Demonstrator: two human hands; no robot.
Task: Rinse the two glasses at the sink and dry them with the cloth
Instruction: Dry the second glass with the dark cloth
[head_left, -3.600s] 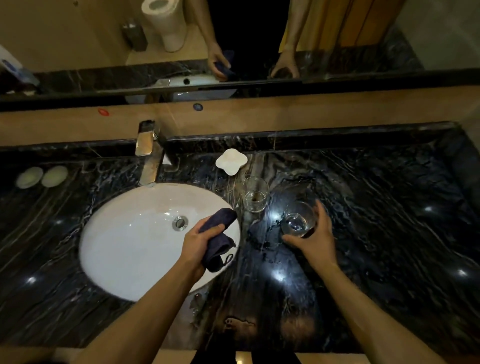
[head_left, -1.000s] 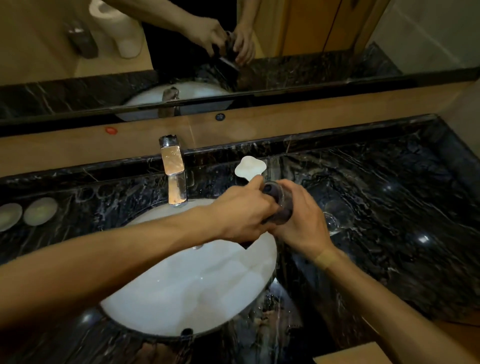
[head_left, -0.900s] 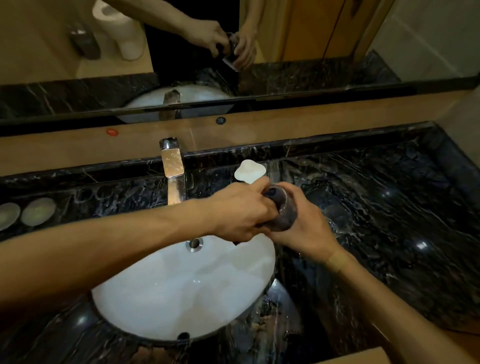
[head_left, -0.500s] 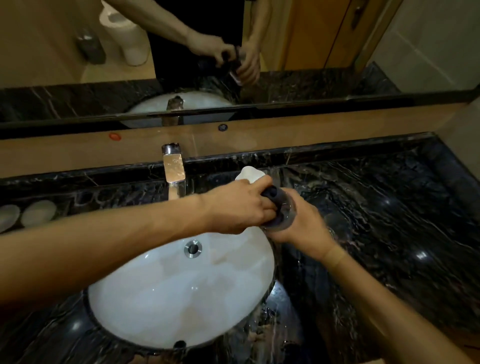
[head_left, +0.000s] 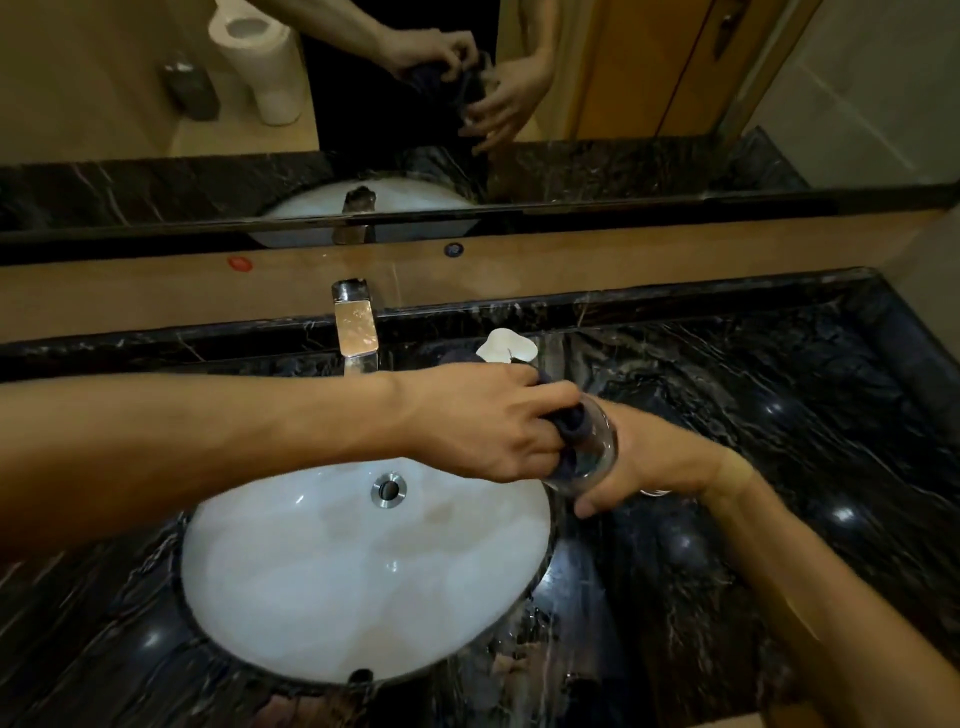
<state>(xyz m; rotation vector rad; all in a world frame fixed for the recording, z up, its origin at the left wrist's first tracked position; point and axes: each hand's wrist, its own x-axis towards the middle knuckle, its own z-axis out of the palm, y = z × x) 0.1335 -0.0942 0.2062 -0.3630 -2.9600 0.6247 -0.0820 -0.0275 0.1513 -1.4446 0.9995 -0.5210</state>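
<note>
My right hand (head_left: 641, 457) holds a clear glass (head_left: 602, 449) tilted on its side over the right rim of the white sink (head_left: 337, 582). A dark blue cloth (head_left: 571, 423) is stuffed into the glass's mouth, and my left hand (head_left: 483, 421) grips it there. Only a sliver of the second glass's rim (head_left: 655, 491) shows on the black marble counter, just behind my right wrist.
A chrome faucet (head_left: 356, 332) stands behind the basin, and no water runs from it. A white soap dish (head_left: 506, 345) sits just beyond my left hand. The mirror (head_left: 623, 104) above reflects both hands. Dark marble counter (head_left: 779, 415) stretches to the right.
Since the earliest frame my right hand has lifted a glass off the counter and my left hand has pushed the cloth into it. Over the last second the glass tilted slightly; both hands keep their hold.
</note>
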